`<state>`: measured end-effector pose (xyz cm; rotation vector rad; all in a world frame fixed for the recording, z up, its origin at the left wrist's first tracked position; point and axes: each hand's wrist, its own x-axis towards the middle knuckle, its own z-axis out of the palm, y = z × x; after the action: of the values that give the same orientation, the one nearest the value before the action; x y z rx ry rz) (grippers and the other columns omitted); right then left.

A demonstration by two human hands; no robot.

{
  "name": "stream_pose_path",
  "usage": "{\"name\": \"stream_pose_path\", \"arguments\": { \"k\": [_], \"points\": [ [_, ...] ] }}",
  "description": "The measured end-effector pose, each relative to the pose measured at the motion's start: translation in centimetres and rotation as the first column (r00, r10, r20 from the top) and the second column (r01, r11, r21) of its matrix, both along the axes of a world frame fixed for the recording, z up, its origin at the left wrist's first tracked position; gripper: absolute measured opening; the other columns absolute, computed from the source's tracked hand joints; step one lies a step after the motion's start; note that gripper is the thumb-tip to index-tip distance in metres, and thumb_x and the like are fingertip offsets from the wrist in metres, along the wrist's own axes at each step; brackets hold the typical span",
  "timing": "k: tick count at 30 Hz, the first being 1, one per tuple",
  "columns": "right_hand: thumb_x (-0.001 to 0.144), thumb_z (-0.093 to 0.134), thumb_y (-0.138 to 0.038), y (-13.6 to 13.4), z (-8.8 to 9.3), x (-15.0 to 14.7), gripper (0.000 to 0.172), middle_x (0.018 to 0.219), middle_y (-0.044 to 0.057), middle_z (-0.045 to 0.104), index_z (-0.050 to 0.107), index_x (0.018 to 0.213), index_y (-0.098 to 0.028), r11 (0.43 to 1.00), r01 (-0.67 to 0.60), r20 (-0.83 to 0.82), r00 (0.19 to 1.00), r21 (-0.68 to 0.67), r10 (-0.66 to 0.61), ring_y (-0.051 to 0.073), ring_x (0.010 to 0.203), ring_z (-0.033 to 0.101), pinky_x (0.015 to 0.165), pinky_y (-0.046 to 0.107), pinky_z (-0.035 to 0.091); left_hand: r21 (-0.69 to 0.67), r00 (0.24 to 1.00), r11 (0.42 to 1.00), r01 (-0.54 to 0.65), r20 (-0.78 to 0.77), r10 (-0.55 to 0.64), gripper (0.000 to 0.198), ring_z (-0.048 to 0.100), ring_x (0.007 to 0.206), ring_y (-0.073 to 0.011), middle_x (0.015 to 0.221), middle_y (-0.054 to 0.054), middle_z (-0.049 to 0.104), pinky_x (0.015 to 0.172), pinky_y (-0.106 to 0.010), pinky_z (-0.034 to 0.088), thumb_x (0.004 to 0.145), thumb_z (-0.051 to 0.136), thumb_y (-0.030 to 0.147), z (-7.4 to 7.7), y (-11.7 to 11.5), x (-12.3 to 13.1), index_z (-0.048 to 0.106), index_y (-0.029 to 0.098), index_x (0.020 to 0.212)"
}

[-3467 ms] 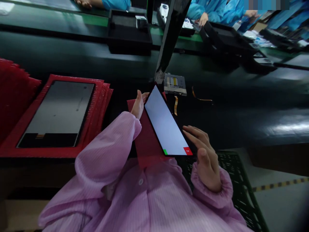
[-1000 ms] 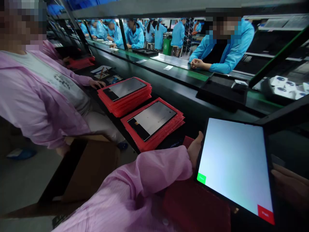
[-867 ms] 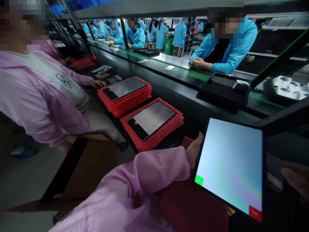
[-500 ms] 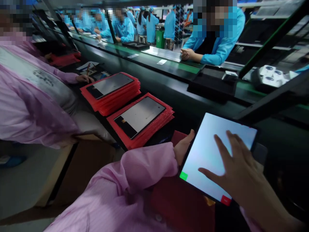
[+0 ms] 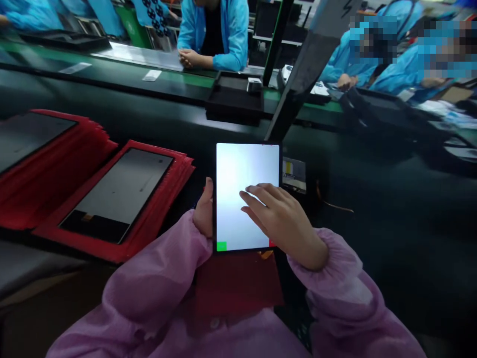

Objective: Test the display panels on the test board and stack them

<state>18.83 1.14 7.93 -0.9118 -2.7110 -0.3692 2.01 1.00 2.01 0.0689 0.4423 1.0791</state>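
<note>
A lit white display panel [image 5: 233,169] is tilted up in front of me, with a green square at its lower left corner and a red one at its lower right. My left hand [image 5: 204,211] grips the panel's left edge, thumb up beside it and the other fingers hidden behind. Over the lit face is my right hand [image 5: 278,211], fingers stretched out and holding nothing; whether the fingertips touch the glass I cannot tell. A dark red sheet [image 5: 238,283] lies below the panel. Right of the panel sits a small circuit board [image 5: 294,174] with a yellow label.
To my left are two stacks of red sleeves, each topped by an unlit display panel [image 5: 119,191]. A black tray [image 5: 236,97] stands on the line beyond the bench. A slanted post [image 5: 298,74] rises behind the lit panel. People in blue sit across.
My view has swung to the right, so the lit panel appears more upright and central. The spread fingers of my right hand have drawn closer together over the screen. My left hand keeps its hold.
</note>
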Motion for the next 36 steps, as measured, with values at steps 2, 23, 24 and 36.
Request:
{"name": "stream_pose_path", "arguments": {
  "k": [2, 23, 24, 36],
  "points": [
    [0.101, 0.047, -0.025, -0.7, 1.0, 0.9, 0.031, 0.108, 0.010, 0.068, 0.061, 0.124, -0.012, 0.999, 0.028, -0.017, 0.999, -0.036, -0.029, 0.022, 0.095, 0.060, 0.080, 0.037, 0.054, 0.020, 1.000, 1.000, 0.019, -0.005, -0.018, 0.084, 0.054, 0.128, -0.0338, 0.128, -0.015, 0.065, 0.112, -0.050, 0.033, 0.090, 0.022, 0.073, -0.2, -0.1, -0.1, 0.041, 0.014, 0.146],
    [0.095, 0.054, -0.031, 3.6, 2.8, 6.8, 0.024, 0.088, 0.006, 0.070, 0.067, 0.111, -0.019, 0.855, 0.424, -0.406, 0.754, -0.298, -0.516, 0.020, 0.072, 0.064, 0.065, 0.034, 0.050, 0.044, 0.992, 0.992, 0.120, -0.032, -0.119, 0.078, 0.065, 0.109, -0.0312, 0.121, -0.012, 0.069, 0.103, -0.049, 0.041, 0.090, 0.028, 0.072, -1.8, -0.7, -0.3, 0.045, 0.020, 0.144],
    [0.094, 0.054, -0.030, 3.9, 2.6, 6.7, 0.020, 0.086, 0.005, 0.070, 0.068, 0.104, -0.020, 0.850, 0.416, -0.411, 0.748, -0.323, -0.522, 0.020, 0.072, 0.064, 0.064, 0.033, 0.049, 0.036, 0.992, 0.992, 0.121, -0.047, -0.120, 0.077, 0.065, 0.108, -0.0313, 0.121, -0.012, 0.069, 0.103, -0.049, 0.041, 0.090, 0.029, 0.071, -1.9, -0.8, -0.3, 0.045, 0.020, 0.144],
    [0.094, 0.053, -0.019, 1.0, 4.3, 6.1, 0.013, 0.091, 0.005, 0.065, 0.065, 0.088, -0.019, 0.872, 0.011, -0.273, 0.948, -0.490, -0.165, 0.014, 0.076, 0.061, 0.068, 0.025, 0.048, 0.040, 0.984, 0.983, 0.178, 0.019, -0.178, 0.079, 0.067, 0.108, -0.0321, 0.115, -0.015, 0.072, 0.105, -0.050, 0.042, 0.090, 0.028, 0.071, -2.1, -0.4, 0.6, 0.051, 0.013, 0.138]
  ]
}}
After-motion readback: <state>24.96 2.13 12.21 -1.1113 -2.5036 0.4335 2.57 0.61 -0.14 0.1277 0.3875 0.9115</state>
